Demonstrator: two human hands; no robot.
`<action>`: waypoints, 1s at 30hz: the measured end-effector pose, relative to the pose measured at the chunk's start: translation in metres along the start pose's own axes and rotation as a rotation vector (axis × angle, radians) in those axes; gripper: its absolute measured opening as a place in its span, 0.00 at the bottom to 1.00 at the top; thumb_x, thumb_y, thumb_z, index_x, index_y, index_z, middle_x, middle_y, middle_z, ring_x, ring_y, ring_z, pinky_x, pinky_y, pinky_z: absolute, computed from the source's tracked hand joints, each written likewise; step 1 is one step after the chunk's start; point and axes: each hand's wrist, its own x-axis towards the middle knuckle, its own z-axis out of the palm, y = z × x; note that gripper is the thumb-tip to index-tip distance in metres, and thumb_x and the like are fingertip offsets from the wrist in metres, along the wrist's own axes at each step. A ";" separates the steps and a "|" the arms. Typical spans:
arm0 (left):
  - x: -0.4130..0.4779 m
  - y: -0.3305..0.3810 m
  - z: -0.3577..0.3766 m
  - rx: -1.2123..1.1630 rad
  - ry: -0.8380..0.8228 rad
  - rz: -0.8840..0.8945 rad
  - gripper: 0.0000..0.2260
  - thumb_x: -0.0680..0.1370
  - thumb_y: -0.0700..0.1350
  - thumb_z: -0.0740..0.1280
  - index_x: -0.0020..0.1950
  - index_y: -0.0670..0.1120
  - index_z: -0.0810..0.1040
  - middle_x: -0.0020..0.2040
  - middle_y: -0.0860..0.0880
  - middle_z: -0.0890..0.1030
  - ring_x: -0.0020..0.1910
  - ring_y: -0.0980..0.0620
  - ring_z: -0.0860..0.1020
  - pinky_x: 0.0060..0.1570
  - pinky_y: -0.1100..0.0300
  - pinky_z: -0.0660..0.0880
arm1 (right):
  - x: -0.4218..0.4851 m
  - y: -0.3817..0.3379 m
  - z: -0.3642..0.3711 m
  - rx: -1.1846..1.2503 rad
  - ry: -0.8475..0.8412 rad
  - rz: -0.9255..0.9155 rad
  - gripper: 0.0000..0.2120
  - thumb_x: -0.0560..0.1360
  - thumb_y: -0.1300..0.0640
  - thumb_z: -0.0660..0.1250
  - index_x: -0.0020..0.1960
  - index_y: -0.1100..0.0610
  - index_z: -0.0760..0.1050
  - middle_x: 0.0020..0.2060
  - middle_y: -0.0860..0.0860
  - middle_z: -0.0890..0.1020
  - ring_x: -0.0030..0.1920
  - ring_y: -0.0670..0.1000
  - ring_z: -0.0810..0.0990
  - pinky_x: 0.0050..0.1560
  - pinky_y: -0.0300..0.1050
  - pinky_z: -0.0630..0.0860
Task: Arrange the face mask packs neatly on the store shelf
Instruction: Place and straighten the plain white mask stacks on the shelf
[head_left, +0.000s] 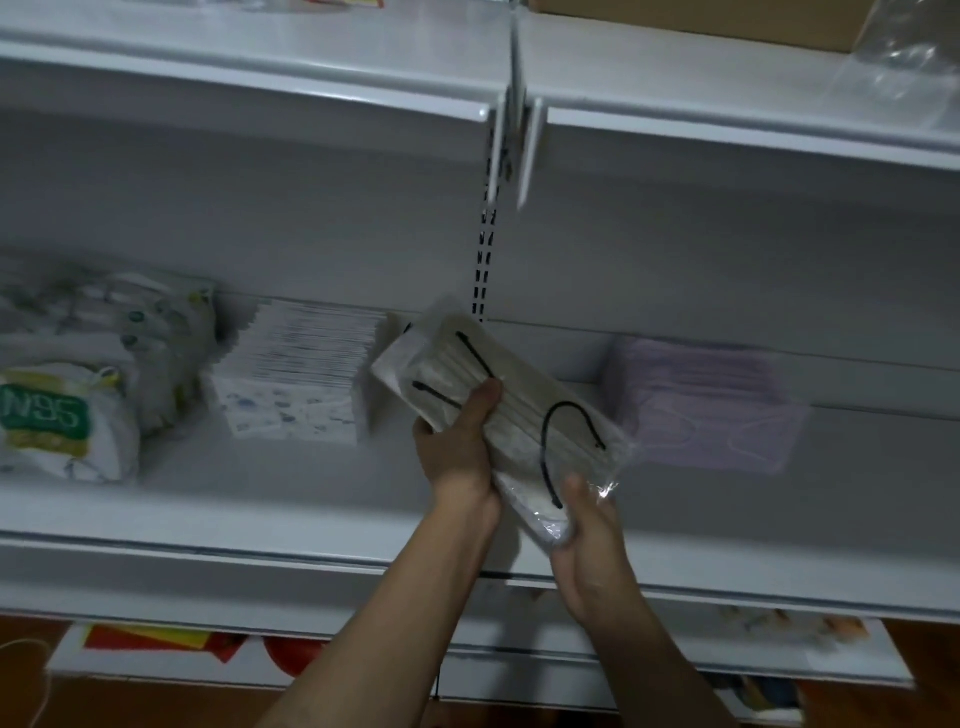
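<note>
Both hands hold one pack (524, 426) of pale masks with black ear loops, sealed in clear film. It hangs tilted in the air over the middle of the shelf (311, 483), its far end up and to the left and its near end low by the front rim. The left hand (457, 447) grips it from below about midway, with the thumb pressed across the top face. The right hand (589, 535) cups the near end, fingers curled under and the thumb on the film.

The pack looks light and soft – a sheaf of thin masks that will probably bend if held by one end. The film shines, so it is likely slippery, and its loose edges give little to hold. Gripping the long sides, or laying a palm flat beneath, seems safest.

On the shelf, N95 bags (52, 415) lie at the left, with a printed stack (296, 374) beside them. A lilac pack (711, 410) lies to the right – the gap between looks wide enough for this one.
</note>
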 end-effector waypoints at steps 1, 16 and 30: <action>-0.002 -0.001 0.000 0.004 0.005 0.019 0.25 0.66 0.37 0.78 0.62 0.41 0.76 0.52 0.42 0.85 0.49 0.41 0.84 0.52 0.42 0.81 | 0.002 0.000 0.003 -0.026 0.049 -0.039 0.51 0.48 0.41 0.84 0.66 0.57 0.72 0.58 0.55 0.82 0.60 0.57 0.80 0.62 0.58 0.74; -0.013 0.004 -0.030 -0.011 -0.288 -0.050 0.38 0.62 0.44 0.81 0.70 0.46 0.72 0.63 0.41 0.80 0.61 0.41 0.79 0.56 0.46 0.78 | 0.018 -0.010 -0.009 -0.095 0.164 -0.080 0.27 0.63 0.64 0.74 0.61 0.63 0.76 0.55 0.60 0.83 0.56 0.61 0.81 0.58 0.58 0.77; 0.004 0.097 -0.054 0.946 -0.669 -0.021 0.60 0.46 0.71 0.78 0.73 0.58 0.60 0.67 0.64 0.69 0.65 0.63 0.71 0.61 0.63 0.69 | 0.023 -0.051 -0.041 -0.557 0.082 -0.198 0.26 0.61 0.65 0.77 0.58 0.62 0.77 0.48 0.55 0.85 0.48 0.54 0.84 0.47 0.46 0.80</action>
